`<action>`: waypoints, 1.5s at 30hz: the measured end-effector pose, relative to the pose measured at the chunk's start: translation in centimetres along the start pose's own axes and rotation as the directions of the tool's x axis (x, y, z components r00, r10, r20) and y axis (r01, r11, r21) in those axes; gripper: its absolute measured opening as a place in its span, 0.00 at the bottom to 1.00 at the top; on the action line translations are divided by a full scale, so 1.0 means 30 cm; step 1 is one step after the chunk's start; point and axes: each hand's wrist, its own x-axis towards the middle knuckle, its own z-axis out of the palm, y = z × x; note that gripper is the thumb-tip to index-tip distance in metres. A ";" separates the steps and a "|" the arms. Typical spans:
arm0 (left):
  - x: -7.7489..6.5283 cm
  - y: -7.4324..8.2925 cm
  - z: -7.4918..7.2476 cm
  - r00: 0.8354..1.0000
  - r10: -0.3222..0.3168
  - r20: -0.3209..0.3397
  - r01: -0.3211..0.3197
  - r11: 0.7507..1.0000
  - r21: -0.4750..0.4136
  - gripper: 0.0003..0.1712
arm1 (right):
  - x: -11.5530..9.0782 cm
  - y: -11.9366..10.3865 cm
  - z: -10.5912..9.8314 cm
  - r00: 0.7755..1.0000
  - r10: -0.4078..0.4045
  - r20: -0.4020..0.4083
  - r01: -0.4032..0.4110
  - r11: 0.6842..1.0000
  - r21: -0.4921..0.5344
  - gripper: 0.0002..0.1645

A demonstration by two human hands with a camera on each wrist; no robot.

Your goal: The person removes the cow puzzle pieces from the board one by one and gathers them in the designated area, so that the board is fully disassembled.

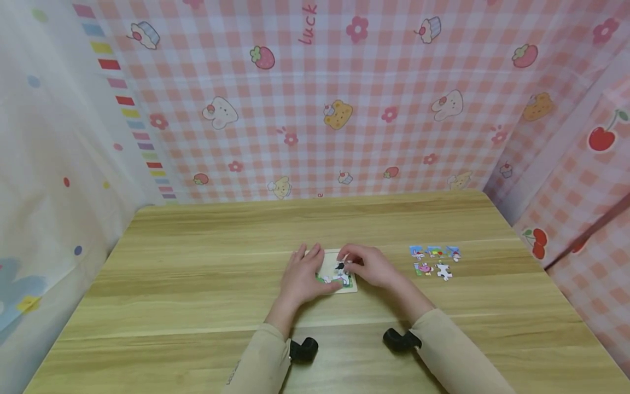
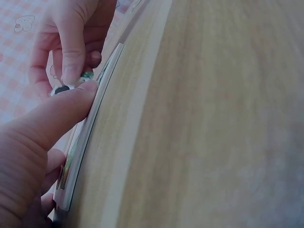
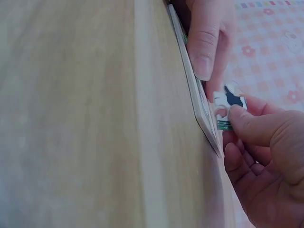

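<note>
A small square puzzle board with a pale rim lies on the table, partly filled with picture pieces. My left hand holds the board at its left side; the thumb stretches across the near part, and the other fingers lie at its left edge. Over the board's right part, my right hand pinches a jigsaw piece between thumb and fingers. That piece is white with a black patch and a green edge, and it is tilted up above the rim. Much of the board's left side is hidden under the left hand.
To the right of the board, several loose jigsaw pieces lie in two rows, among them a white piece. The wooden table reaches back to a pink checked curtain.
</note>
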 end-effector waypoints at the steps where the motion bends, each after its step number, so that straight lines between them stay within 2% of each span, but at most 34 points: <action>1: 0.000 0.000 0.000 1.000 0.000 -0.001 0.000 1.000 -0.002 0.55 | -0.006 0.001 -0.004 1.000 0.005 -0.009 -0.005 1.000 0.012 0.10; 8: -0.001 0.003 0.000 1.000 -0.007 0.010 0.007 1.000 -0.002 0.57 | -0.071 0.036 -0.049 0.994 0.057 -0.097 -0.051 0.996 0.068 0.09; 15: -0.003 0.000 0.001 1.000 -0.003 0.012 0.003 1.000 -0.004 0.57 | -0.180 0.087 -0.132 0.975 0.110 -0.192 -0.103 0.994 0.044 0.09; 19: -0.004 -0.004 0.002 1.000 0.006 0.010 -0.006 1.000 -0.024 0.58 | -0.239 0.120 -0.182 0.960 0.149 -0.239 -0.127 0.986 0.107 0.10; 23: -0.006 -0.015 0.000 1.000 0.029 0.005 -0.029 0.998 -0.057 0.58 | -0.294 0.146 -0.233 0.946 0.149 -0.287 -0.108 0.982 0.153 0.11; 27: -0.013 -0.036 -0.014 0.997 0.077 0.013 -0.075 0.993 -0.089 0.57 | -0.348 0.173 -0.282 0.934 0.165 -0.316 -0.129 0.983 0.131 0.11; 32: -0.028 -0.073 -0.049 0.992 0.127 0.013 -0.123 0.977 -0.177 0.53 | -0.407 0.215 -0.331 0.911 0.182 -0.370 -0.156 0.983 0.099 0.11; 36: -0.039 -0.105 -0.080 0.991 0.129 0.018 -0.123 0.971 -0.207 0.51 | -0.447 0.235 -0.357 0.887 0.226 -0.402 -0.202 0.974 0.103 0.11; 40: -0.047 -0.124 -0.107 0.992 0.117 0.051 -0.104 0.971 -0.213 0.50 | -0.479 0.257 -0.378 0.867 0.272 -0.416 -0.254 0.962 0.099 0.12; 45: -0.054 -0.137 -0.125 0.990 0.124 0.070 -0.106 0.968 -0.228 0.49 | -0.508 0.294 -0.407 0.871 0.280 -0.404 -0.310 0.951 -0.009 0.11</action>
